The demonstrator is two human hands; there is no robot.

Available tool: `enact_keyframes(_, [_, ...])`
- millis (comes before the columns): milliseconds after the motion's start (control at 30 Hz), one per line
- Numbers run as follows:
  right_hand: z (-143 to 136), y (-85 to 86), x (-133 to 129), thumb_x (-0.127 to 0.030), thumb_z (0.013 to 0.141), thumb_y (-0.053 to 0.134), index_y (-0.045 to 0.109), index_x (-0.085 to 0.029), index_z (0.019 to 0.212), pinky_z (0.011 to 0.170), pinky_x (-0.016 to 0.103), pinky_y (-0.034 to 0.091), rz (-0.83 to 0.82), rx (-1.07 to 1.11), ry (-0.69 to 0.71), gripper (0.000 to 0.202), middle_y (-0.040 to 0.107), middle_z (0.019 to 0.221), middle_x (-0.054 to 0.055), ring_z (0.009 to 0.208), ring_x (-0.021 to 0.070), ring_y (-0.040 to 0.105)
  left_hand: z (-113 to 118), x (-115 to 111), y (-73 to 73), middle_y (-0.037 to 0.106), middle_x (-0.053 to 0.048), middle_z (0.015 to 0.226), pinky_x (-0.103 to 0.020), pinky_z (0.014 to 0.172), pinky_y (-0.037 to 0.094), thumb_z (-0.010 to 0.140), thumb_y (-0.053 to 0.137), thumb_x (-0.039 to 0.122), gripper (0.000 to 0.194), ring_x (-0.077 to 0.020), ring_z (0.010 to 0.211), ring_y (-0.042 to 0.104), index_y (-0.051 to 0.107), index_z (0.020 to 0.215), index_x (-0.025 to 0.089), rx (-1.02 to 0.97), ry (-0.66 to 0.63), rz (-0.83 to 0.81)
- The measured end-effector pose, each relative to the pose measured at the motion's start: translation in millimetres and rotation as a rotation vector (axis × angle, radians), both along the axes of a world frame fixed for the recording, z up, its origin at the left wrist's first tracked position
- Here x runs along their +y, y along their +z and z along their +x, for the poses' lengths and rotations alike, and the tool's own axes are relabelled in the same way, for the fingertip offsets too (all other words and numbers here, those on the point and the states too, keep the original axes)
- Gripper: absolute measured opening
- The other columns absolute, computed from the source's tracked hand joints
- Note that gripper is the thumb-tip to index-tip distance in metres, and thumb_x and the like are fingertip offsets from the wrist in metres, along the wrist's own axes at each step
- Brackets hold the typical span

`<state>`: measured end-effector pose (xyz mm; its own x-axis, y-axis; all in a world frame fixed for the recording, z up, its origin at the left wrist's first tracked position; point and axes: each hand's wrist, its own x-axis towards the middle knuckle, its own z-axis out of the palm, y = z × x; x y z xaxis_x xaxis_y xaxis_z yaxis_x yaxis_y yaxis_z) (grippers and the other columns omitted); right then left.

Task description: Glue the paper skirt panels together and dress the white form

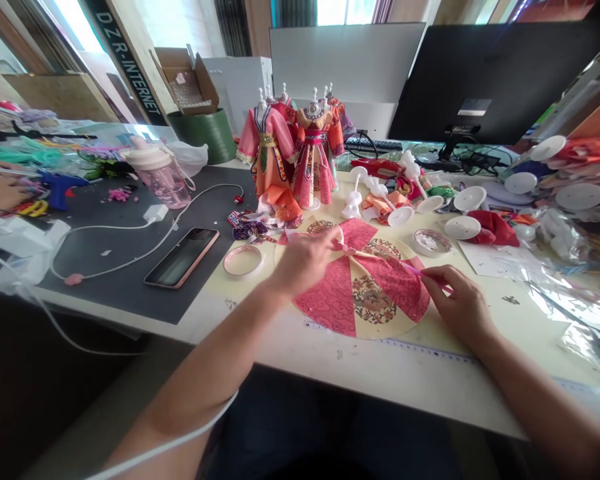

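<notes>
A round doll skirt (333,293) of pink-red and cream flowered panels lies spread on the table before me, its middle gathered and raised. My left hand (305,263) reaches over its far left part. Those fingers are closed at the gathered middle, and what they pinch is too small to make out. At the skirt's right edge, my right hand (457,300) is closed around a slim pink-purple tool (446,288). Its thin end points left, over a pink-red panel. The tool's kind is not clear, since the fingers cover part of it.
Dressed doll stands (314,153) rise behind the skirt. Tape rolls (243,261) lie on either side. A phone (183,258), a cable and a pink bottle (160,177) are at left. White stands (463,227) and fabric scraps crowd the right. A ruler (425,350) runs along the front.
</notes>
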<state>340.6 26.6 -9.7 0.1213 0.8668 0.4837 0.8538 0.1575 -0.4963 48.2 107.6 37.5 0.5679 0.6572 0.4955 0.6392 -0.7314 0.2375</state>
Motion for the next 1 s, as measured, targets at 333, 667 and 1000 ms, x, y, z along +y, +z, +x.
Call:
enact_keyframes(333, [-0.6, 1.9, 1.0, -0.031, 0.082, 0.055, 0.061, -0.023, 0.086, 0.056, 0.030, 0.048, 0.010, -0.001, 0.010, 0.011, 0.065, 0.084, 0.004, 0.072, 0.0185, 0.059, -47.3, 27.4, 9.5, 0.072, -0.007, 0.091, -0.032, 0.078, 0.047, 0.078, 0.044, 0.002, 0.050, -0.0208, 0.089, 0.066, 0.050, 0.126, 0.017, 0.307, 0.359, -0.191])
enact_keyframes(667, [-1.2, 4.5, 0.4, -0.030, 0.082, 0.054, 0.060, -0.023, 0.085, 0.057, 0.031, 0.049, 0.013, 0.012, 0.013, 0.010, 0.064, 0.081, 0.004, 0.070, 0.0184, 0.059, -41.8, 24.8, 8.9, 0.073, -0.004, 0.087, -0.030, 0.075, 0.046, 0.075, 0.042, 0.000, 0.057, -0.0191, 0.083, 0.065, 0.051, 0.128, 0.021, 0.338, 0.324, -0.228])
enact_keyframes(1000, [-2.0, 4.3, 0.1, -0.030, 0.082, 0.055, 0.060, -0.023, 0.086, 0.060, 0.032, 0.051, 0.010, 0.020, 0.018, 0.010, 0.064, 0.082, 0.004, 0.071, 0.0188, 0.059, -42.4, 22.6, 11.1, 0.072, -0.003, 0.086, -0.029, 0.072, 0.046, 0.074, 0.042, 0.000, 0.061, -0.0199, 0.082, 0.065, 0.049, 0.130, 0.023, 0.332, 0.310, -0.232])
